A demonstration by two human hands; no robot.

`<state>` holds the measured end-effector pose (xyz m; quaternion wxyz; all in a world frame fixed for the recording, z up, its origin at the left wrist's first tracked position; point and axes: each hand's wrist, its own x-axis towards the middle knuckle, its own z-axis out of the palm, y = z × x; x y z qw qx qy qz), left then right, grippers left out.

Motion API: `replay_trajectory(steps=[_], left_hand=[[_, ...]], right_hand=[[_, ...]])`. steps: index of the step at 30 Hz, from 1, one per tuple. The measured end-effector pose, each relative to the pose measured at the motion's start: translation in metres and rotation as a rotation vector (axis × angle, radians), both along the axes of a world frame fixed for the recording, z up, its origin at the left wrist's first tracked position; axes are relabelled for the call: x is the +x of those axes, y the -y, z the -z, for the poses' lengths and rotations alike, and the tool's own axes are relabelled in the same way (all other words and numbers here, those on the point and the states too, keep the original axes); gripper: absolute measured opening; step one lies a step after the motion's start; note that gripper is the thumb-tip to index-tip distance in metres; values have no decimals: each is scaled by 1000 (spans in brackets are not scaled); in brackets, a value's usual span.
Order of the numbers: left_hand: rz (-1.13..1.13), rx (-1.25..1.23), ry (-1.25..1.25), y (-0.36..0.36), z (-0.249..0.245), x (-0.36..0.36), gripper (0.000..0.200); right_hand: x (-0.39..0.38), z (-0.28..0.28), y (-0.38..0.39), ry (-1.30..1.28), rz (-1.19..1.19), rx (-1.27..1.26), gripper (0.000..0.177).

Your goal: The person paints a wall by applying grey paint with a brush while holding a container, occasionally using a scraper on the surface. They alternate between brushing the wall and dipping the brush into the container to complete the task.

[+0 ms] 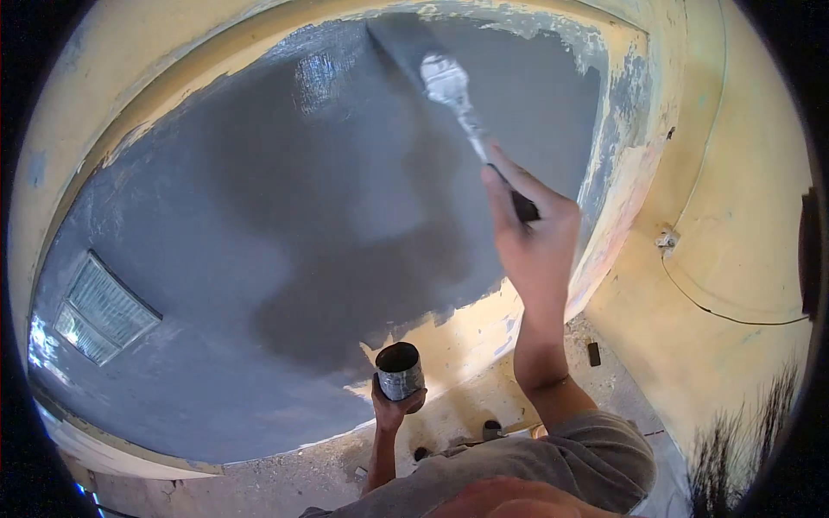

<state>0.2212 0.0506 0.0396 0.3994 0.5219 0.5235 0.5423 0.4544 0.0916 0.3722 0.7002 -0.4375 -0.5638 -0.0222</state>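
Head view: the right hand (pixel 534 237) is clamped round the dark handle of a paint-caked, grey-white flat brush (pixel 451 86), whose bristles press high on the glossy grey-painted yellow wall (pixel 259 224). Lower down, well apart, the left hand (pixel 393 407) grips a small grey-smeared round metal tin (pixel 400 373) from beneath.

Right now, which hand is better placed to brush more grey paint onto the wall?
Right. The right hand grips the paintbrush, its bristles on the wall; the left hand is lower, holding the paint tin.
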Motion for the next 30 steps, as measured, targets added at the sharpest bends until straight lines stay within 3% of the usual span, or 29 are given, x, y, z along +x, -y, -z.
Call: replay_trajectory(steps=[4, 5, 10, 16, 18, 19, 22, 23, 27, 30], left_hand=[[-12, 28, 16, 1, -9, 3, 81], [-25, 36, 27, -2, -2, 2, 81], [-7, -19, 44, 0, 10, -6, 78], [-9, 0, 60, 5, 13, -15, 79], [8, -31, 99, 2, 8, -11, 79], [2, 5, 62, 3, 6, -10, 79], [-1, 23, 43, 2, 13, -10, 80], [1, 27, 41, 1, 12, -9, 80], [45, -3, 43, 9, -8, 0, 81], [76, 16, 26, 10, -10, 3, 81]], right_hand=[[6, 28, -5, 47, -14, 73, 28], [9, 31, -4, -38, -73, 106, 28], [3, 9, -6, 12, 1, -34, 27], [8, 2, 3, -101, 4, 76, 27], [5, -12, -9, -61, -5, 41, 28], [9, -8, -10, -8, 9, -99, 27], [15, 18, -8, 21, -3, 99, 26], [15, 13, 10, -126, -2, -51, 25], [20, -21, -5, -122, 26, -25, 25], [24, 6, -11, -62, 49, -38, 26]])
